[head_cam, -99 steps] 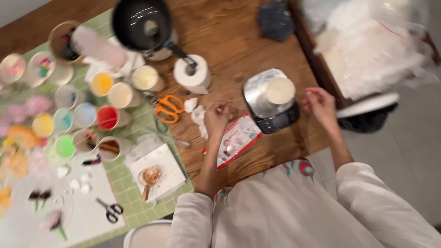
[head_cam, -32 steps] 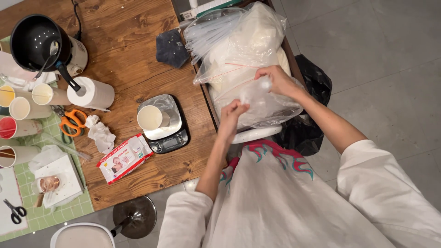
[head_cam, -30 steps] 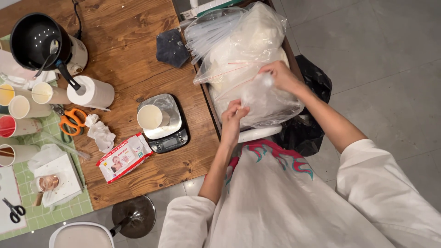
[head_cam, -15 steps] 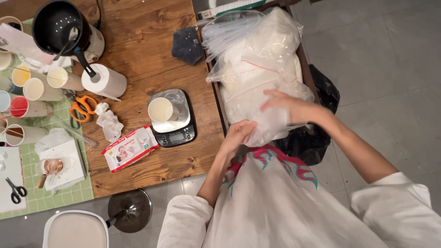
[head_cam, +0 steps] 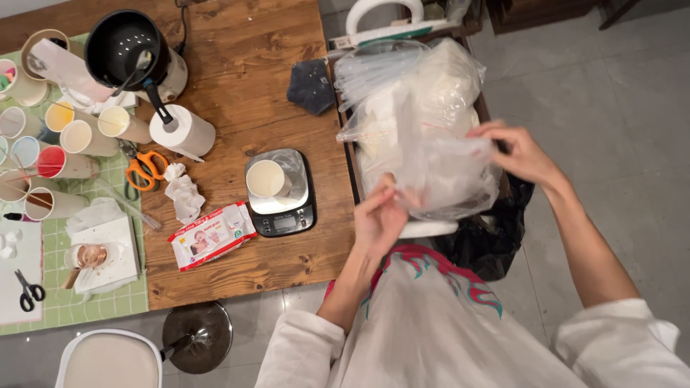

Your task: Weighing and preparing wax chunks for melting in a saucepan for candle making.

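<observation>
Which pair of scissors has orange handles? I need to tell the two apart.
The scissors beside the paper roll on the wooden table; the other pair, black-handled, lies on the white sheet at far left.

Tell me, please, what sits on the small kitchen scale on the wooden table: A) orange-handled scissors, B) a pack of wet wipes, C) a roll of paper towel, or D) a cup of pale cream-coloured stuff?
D: a round cup with a pale cream filling rests on the kitchen scale; the other things lie elsewhere on the table.
</observation>
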